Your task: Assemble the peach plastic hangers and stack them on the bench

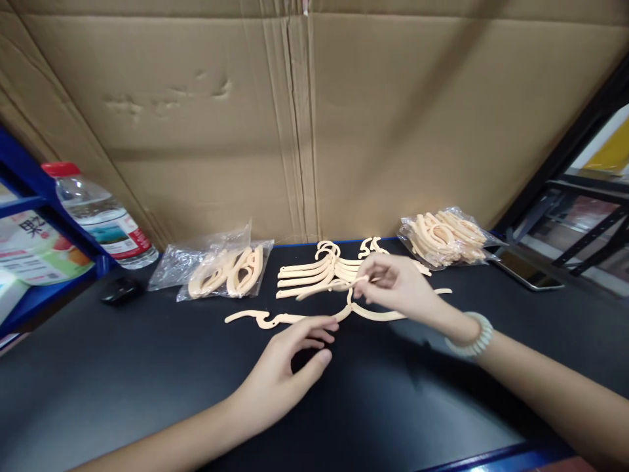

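A cream plastic hanger (275, 319) lies unfolded on the black table (147, 380). My left hand (289, 367) rests on the table with its fingertips on the hanger's left arm, fingers curved and apart. My right hand (398, 285) pinches a thin cream hanger piece (344, 285) above the hanger's centre. Just behind lies a pile of loose cream hangers (314, 272). A beaded bracelet (474, 334) sits on my right wrist.
A clear bag with hangers (226, 269) lies at the left, a fuller bag (445, 237) at the right. A water bottle (101, 216) and a black object (120, 288) sit by blue shelving (29, 190). A phone (528, 269) lies far right. Cardboard (314, 118) forms the back wall.
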`<state>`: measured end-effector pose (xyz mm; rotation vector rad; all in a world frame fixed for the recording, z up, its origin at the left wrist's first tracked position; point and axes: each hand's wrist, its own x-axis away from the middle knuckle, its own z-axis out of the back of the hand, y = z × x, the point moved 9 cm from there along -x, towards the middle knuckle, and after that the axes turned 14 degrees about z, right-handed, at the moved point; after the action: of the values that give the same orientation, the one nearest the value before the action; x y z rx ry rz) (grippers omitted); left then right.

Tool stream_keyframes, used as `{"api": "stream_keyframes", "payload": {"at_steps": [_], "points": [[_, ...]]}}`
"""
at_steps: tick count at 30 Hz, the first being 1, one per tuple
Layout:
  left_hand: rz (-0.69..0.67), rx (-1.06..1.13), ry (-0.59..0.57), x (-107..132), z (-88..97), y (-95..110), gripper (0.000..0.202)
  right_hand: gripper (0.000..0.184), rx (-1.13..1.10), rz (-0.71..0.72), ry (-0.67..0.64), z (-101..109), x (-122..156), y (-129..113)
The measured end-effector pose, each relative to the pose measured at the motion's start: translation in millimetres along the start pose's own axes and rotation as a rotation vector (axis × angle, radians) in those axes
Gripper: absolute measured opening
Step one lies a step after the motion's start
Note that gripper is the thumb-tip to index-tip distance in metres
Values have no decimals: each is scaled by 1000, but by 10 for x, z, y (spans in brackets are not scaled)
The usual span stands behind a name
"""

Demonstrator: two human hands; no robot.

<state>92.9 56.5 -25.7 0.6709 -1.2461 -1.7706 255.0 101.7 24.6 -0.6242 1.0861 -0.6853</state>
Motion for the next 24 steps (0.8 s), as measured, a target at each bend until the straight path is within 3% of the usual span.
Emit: {"api": "stream_keyframes", "payload": {"at_steps": [3, 5, 7, 10, 13, 16, 19, 24], "points": [[75, 210, 74, -40, 76, -94, 21, 11, -156, -123, -145, -472, 172, -72], [70, 250, 104, -46, 102, -87, 14, 13, -126, -106, -213, -620, 235, -139], [67, 274, 110, -50, 109, -74, 20, 14, -97, -71, -265, -658, 248, -165], [94, 344, 118, -62, 130, -100, 25, 16, 116, 65, -268, -436, 145, -131], [127, 355, 139, -74, 160, -132, 28, 15, 552, 299, -190, -43, 15, -58], [148, 331, 148, -81, 174, -128, 30, 10, 726, 272, -240, 165, -22, 268], [179, 360, 167, -78, 192, -135, 30, 3, 775, 268, -307, 165, -3, 466], [195, 427, 224, -50, 248, -143, 30, 11, 777, 318, -264, 97, -8, 397]]}}
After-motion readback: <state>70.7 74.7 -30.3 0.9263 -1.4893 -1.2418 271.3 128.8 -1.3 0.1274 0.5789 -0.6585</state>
